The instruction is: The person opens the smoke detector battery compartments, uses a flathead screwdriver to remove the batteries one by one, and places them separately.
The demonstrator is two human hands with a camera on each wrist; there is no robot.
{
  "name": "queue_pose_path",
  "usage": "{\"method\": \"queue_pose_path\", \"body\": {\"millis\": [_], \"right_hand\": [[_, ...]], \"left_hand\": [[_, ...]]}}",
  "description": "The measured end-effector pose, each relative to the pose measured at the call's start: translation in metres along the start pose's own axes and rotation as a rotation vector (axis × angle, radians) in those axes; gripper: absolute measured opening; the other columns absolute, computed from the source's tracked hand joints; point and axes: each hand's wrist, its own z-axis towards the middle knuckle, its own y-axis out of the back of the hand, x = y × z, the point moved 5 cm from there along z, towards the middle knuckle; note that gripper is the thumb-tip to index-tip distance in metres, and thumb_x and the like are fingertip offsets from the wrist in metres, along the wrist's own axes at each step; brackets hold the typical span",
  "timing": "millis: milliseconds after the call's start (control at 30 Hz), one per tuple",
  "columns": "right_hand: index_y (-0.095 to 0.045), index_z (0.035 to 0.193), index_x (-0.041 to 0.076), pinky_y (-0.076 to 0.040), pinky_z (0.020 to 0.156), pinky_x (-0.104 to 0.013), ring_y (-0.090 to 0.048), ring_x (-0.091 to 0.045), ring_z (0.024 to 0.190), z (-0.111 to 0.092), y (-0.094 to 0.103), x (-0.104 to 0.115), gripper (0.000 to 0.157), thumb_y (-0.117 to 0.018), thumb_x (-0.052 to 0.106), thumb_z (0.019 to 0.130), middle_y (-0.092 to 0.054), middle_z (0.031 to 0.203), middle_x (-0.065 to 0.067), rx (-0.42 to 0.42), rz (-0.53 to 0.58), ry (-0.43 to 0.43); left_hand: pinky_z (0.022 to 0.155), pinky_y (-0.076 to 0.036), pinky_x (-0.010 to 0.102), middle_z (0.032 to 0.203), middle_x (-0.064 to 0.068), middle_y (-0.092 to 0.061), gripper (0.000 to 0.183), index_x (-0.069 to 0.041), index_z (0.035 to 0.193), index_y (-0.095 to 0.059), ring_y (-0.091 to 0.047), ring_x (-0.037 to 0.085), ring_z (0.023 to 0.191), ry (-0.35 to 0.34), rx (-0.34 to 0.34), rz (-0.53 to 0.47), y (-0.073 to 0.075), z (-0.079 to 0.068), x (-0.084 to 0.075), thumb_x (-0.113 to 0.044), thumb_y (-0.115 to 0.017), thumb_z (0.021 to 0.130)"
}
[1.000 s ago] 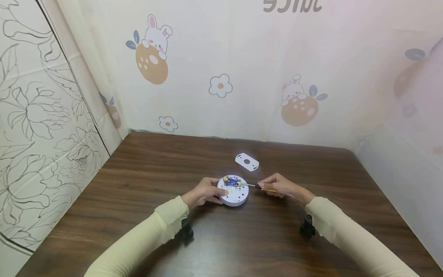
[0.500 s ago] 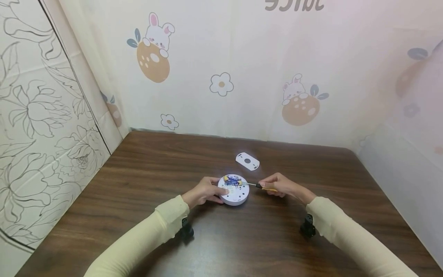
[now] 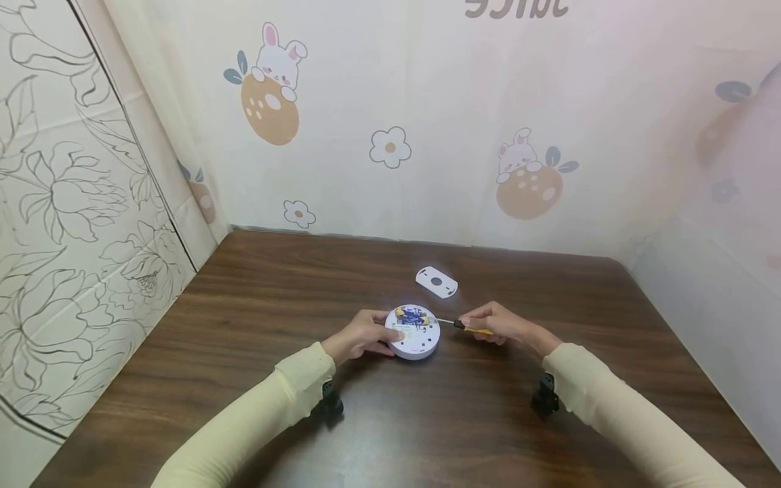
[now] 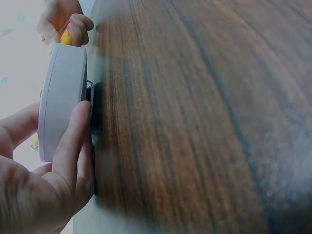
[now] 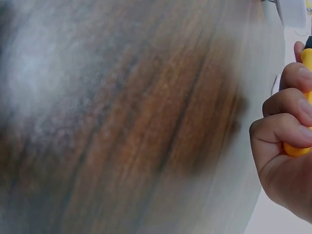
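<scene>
My left hand (image 3: 368, 333) grips a round white smoke alarm (image 3: 416, 347) by its left side, thumb on the top face. In the left wrist view, fingers support the underside of the alarm (image 4: 63, 97), tilted on edge there. Blue-and-yellow batteries (image 3: 411, 316) lie in the upper part of its face. From the right, my right hand (image 3: 502, 324) holds a screwdriver (image 3: 478, 331) with a yellow handle and black collar. Its thin shaft points left, tip at the alarm's right rim beside the batteries. The right wrist view shows fingers curled round the screwdriver's handle (image 5: 307, 57).
A white mounting plate (image 3: 426, 281) with a round dark centre lies behind the alarm on the brown wooden table (image 3: 293, 285). Patterned curtains (image 3: 342, 88) hang behind the table and along its sides. Black wrist cameras (image 3: 331, 404) hang under both sleeves.
The screwdriver's tip has drawn back right, from the end of the batteries to the alarm's rim, with my right hand shifting slightly right. My left hand keeps its hold on the alarm.
</scene>
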Motion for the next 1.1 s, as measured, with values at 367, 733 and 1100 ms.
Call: {"method": "queue_pose_path", "body": {"millis": [367, 733, 1100], "right_hand": [[-0.059, 0.121, -0.006, -0.031, 0.042, -0.020, -0.041, -0.014, 0.052, -0.012, 0.007, 0.009, 0.043, -0.053, 0.031, 0.099, -0.050, 0.067, -0.008, -0.025, 0.015, 0.054], [-0.042, 0.136, -0.003, -0.048, 0.071, -0.033, -0.051, -0.032, 0.087, -0.023, 0.009, 0.015, 0.040, -0.042, 0.018, 0.102, -0.054, 0.098, -0.020, -0.052, -0.017, 0.047], [-0.044, 0.131, -0.001, -0.047, 0.085, -0.045, -0.044, -0.039, 0.104, -0.034, 0.011, 0.019, 0.034, -0.048, 0.013, 0.101, -0.045, 0.119, -0.027, -0.149, -0.065, 0.123]], "left_hand": [[0.066, -0.060, 0.038, 0.099, 0.017, -0.063, 0.057, 0.005, 0.136, -0.047, -0.064, 0.021, 0.071, 0.009, 0.003, -0.015, -0.001, 0.002, -0.001, 0.006, -0.068, 0.084], [0.066, -0.060, 0.038, 0.103, 0.019, -0.062, 0.059, 0.005, 0.137, -0.046, -0.064, 0.022, 0.072, 0.014, 0.000, -0.020, -0.001, -0.001, -0.001, 0.006, -0.069, 0.083], [0.067, -0.060, 0.038, 0.104, 0.019, -0.062, 0.059, 0.005, 0.138, -0.045, -0.065, 0.023, 0.074, 0.017, 0.000, -0.026, -0.001, -0.002, 0.002, 0.005, -0.069, 0.084]]}}
